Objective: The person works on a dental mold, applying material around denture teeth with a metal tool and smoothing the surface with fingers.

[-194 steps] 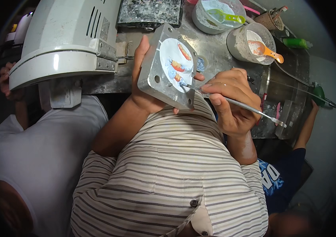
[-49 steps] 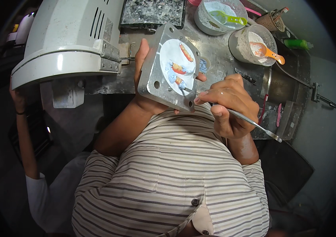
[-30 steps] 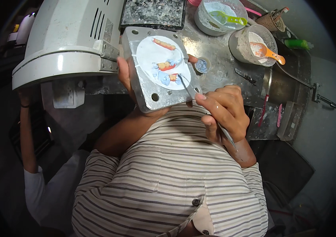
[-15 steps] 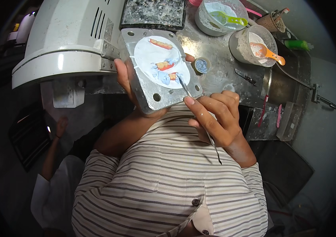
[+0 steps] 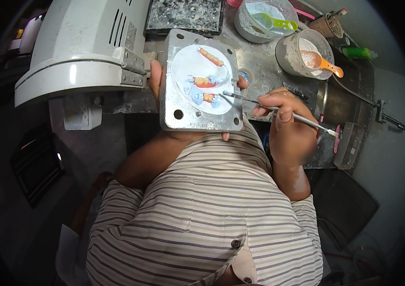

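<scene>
My left hand (image 5: 155, 80) grips a square metal denture flask half (image 5: 205, 124) from beneath, thumb on its left edge and fingertips at its right. White plaster (image 5: 182, 66) fills the round middle. Set in it are three short pieces of teeth with red-pink wax: one at the top (image 5: 211, 56), one in the middle (image 5: 204, 82) and one lower down (image 5: 208, 97). Light blue paste (image 5: 196, 96) clings around the lower two. My right hand (image 5: 289, 112) pinches a thin metal spatula (image 5: 250, 100); its tip is by the plaster's right edge, and whether it touches I cannot tell.
Beyond the flask, a small cup of blue paste (image 5: 246, 75) is partly hidden. Bowls of blue powder (image 5: 245, 32) and white powder (image 5: 285, 59) hold scoops. A white machine (image 5: 78, 52) stands left, a speckled slab (image 5: 183, 19) behind. Another person's arm (image 5: 88, 200) is at lower left.
The flask has turned more upright and shifted slightly right. My right hand has moved up and right, drawing the spatula's tip off the lower teeth; the tool now lies nearer level.
</scene>
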